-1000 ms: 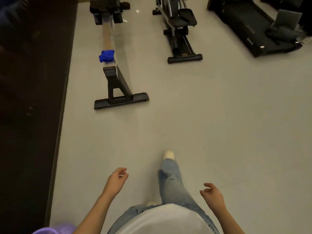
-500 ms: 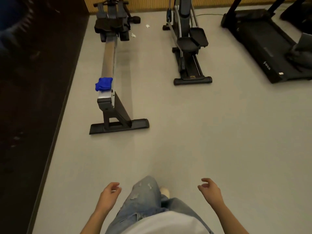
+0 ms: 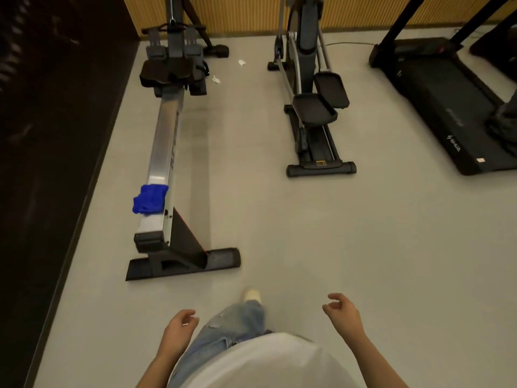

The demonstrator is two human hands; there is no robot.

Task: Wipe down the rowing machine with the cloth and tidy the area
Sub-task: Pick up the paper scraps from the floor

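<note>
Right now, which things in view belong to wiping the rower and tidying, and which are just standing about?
Belongs to the job:
blue cloth, draped on the rail
rowing machine
paper scraps on the floor beside it
left hand and right hand, both empty

Just standing about:
elliptical trainer
treadmill

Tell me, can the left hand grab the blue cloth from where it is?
Probably not yet. The left hand is empty and hangs by the leg, well short of the blue cloth draped on the rowing machine's rail. Only bare floor lies between.
</note>
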